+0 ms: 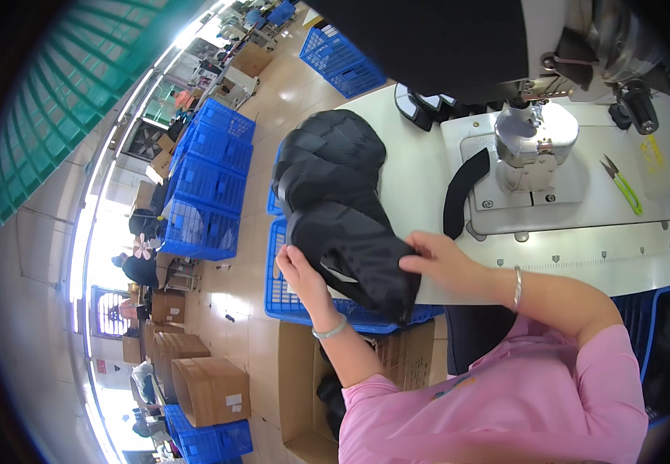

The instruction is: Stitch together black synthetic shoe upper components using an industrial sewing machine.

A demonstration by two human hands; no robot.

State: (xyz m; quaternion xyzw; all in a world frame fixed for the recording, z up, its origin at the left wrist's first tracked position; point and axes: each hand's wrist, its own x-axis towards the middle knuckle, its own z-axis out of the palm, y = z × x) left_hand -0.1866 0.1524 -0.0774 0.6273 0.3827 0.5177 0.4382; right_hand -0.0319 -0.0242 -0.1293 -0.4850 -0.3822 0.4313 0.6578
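Observation:
Between my two hands is a curved black fabric piece with a slit-like opening, its exact kind unclear. My right hand pinches its right edge between thumb and fingers. Along its left edge, my left hand grips it, with some fingers hidden. Behind it lies a heap of similar black pieces, overlapping one another at the left end of the white sewing table. A curved black strip rests beside the sewing machine's post.
Green-handled snips lie right of the machine. Small black-and-white parts sit at the table's back. Below the table's left end are a blue crate and an open carton. Blue crates stand stacked farther left.

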